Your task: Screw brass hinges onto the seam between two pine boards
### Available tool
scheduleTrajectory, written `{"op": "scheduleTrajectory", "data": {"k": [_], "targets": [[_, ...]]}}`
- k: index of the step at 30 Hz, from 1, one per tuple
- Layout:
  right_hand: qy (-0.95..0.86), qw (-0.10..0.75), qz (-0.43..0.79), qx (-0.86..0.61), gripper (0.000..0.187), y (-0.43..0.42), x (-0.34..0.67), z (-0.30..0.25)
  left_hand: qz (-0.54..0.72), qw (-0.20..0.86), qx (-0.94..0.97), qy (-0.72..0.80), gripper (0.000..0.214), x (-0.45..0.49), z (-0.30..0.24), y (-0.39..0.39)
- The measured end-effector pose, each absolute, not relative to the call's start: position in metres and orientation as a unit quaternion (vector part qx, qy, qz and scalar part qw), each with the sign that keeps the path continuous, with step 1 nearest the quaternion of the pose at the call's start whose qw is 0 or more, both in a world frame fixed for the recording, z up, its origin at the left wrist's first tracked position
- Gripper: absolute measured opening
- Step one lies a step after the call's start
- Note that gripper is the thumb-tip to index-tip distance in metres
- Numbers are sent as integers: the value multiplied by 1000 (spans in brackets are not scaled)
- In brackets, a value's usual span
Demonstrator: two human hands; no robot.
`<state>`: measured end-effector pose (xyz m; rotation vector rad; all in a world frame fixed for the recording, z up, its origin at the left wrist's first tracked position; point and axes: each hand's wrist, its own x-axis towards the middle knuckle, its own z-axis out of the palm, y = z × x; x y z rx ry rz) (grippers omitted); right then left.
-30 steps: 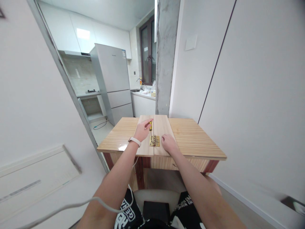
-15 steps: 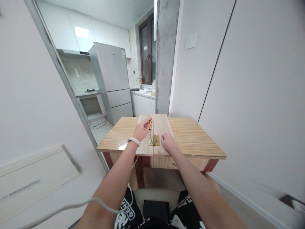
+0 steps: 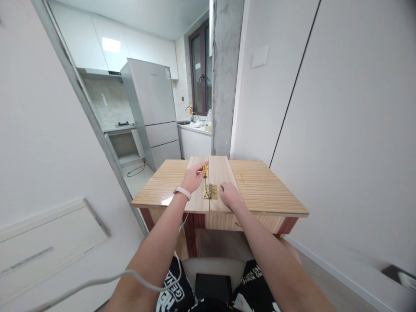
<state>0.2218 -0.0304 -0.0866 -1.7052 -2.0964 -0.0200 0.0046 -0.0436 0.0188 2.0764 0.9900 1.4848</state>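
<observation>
My left hand (image 3: 194, 175) grips the yellow and black handle of a screwdriver (image 3: 205, 171), whose shaft points down at the brass hinge (image 3: 210, 191). The hinge lies opened flat across the seam between a left wooden board (image 3: 196, 200) and a right wooden board (image 3: 220, 167). I cannot make out the screws or whether the tip sits in one. My right hand (image 3: 229, 193) rests closed on the right board, just beside the hinge. Its fingers are curled under, so anything inside them is hidden.
Both boards lie on a striped wooden table (image 3: 266, 186) with a drawer at its front. A white cable (image 3: 130, 272) runs past my left forearm. Behind the table stand a silver fridge (image 3: 152, 95) and a concrete pillar (image 3: 225, 82); a white wall is at the right.
The screwdriver's handle has turned slightly in my left hand, showing more yellow. My right hand, the hinge and the boards look unchanged.
</observation>
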Motion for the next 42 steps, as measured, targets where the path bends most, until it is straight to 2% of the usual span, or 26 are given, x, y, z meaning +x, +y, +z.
{"op": "scheduleTrajectory", "data": {"k": [5,11,17,25,31,36,39,42], "targets": [[-760,233,-23,-606,30,-27,222,-91,538,171,742,362,38,5,19,-45],[-760,230,-26,-607,30,-25,222,-93,529,209,747,345,39,7,17,-42],[-766,242,-33,-595,29,-26,223,-91,534,161,755,346,38,7,19,-44],[-753,231,0,-616,28,-31,222,-85,530,216,752,326,40,9,17,-39],[-756,243,-1,-608,27,-29,222,-87,547,145,741,360,26,5,21,-42],[-759,244,-9,-604,28,-26,223,-90,534,182,756,333,37,2,19,-39],[-763,248,-16,-597,28,-25,224,-92,519,213,761,326,36,2,21,-39],[-764,248,-22,-596,27,-24,224,-94,516,178,760,351,33,2,25,-42]]}}
